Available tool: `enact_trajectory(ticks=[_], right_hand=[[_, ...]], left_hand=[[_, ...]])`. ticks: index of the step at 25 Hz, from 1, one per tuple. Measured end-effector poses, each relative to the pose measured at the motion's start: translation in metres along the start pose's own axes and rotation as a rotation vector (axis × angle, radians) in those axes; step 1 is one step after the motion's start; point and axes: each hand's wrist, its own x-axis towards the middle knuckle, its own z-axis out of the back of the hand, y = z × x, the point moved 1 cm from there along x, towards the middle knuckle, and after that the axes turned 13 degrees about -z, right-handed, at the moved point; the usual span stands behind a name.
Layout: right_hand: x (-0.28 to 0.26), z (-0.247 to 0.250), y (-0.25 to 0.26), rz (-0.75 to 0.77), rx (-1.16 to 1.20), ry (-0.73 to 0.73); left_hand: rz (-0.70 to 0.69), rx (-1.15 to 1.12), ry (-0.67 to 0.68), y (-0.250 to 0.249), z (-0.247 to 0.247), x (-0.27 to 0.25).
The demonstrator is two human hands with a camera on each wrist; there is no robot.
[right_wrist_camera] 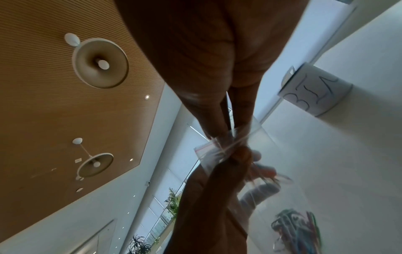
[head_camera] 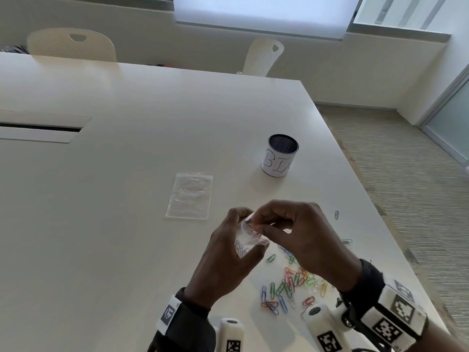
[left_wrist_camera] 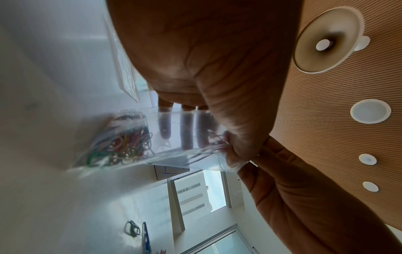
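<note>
A small clear zip bag (head_camera: pixel 250 237) with coloured paper clips in its bottom is held above the white table (head_camera: pixel 127 174). My left hand (head_camera: pixel 228 252) grips the bag's side, fingers behind the plastic (left_wrist_camera: pixel 187 132). My right hand (head_camera: pixel 291 224) pinches the bag's red-lined top edge (right_wrist_camera: pixel 213 149) between thumb and fingertips. The clips inside bunch at the low end of the bag (left_wrist_camera: pixel 121 142), also seen in the right wrist view (right_wrist_camera: pixel 298 226). A pile of loose coloured paper clips (head_camera: pixel 291 285) lies on the table under my right hand.
A second clear bag (head_camera: pixel 190 195) lies flat further out. A black mesh cup with a white label reading "BIN" (head_camera: pixel 279 156) stands beyond it to the right. A few stray clips (head_camera: pixel 336 214) lie near the table's right edge. Two chairs stand at the far side.
</note>
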Motion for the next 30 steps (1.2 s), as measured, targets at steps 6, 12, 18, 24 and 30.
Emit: enact_trajectory(ticks=[6,12,18,24,30], right_hand=[[0.0,0.025,-0.003,0.053,-0.124,-0.172],[-0.01,0.017,-0.068,-0.038,-0.311,0.066],[-0.027,-0.007,-0.091,0.015,-0.485,0.455],[-0.033,-0.01,-0.093,0.22,-0.495,0.54],[-0.015,0.012,-0.107,0.194,-0.588,0.41]], left_hand=[[-0.03,0.003,-0.002,0.0,0.001,-0.001],[-0.043,0.024,0.0,0.002,0.001,-0.002],[-0.04,0.03,0.008,0.001,0.001,-0.002],[-0.038,0.024,-0.002,0.001,0.001,-0.002],[-0.028,0.018,-0.004,0.0,0.001,-0.003]])
